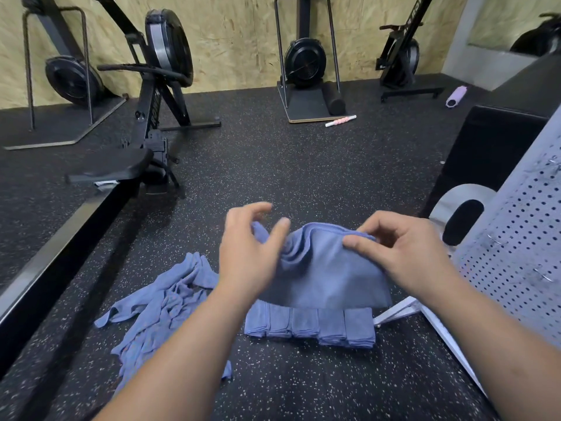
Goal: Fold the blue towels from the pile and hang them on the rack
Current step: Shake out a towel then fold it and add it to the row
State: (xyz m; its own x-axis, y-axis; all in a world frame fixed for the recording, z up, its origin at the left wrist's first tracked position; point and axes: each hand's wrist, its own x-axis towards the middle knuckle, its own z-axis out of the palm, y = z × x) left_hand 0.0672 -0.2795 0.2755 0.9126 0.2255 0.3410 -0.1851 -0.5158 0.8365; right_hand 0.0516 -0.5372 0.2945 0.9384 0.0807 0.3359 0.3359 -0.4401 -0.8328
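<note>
I hold a folded blue towel (328,278) in the air over the floor. My right hand (403,253) pinches its upper right edge between thumb and fingers. My left hand (252,250) is at the towel's left end with fingers spread and loosely curved, blurred; whether it grips the cloth I cannot tell. Below the held towel, several folded blue towels (312,326) lie side by side in a row. A loose pile of crumpled blue towels (161,311) lies on the floor to the left. The grey perforated rack (516,238) stands at the right.
Black speckled rubber floor (273,165). A rowing machine (145,123) with its long rail runs along the left. More rowers stand upright against the far wall. A black box (491,147) sits at the right, with a foam roller (334,97) and a purple bottle (455,97) farther back.
</note>
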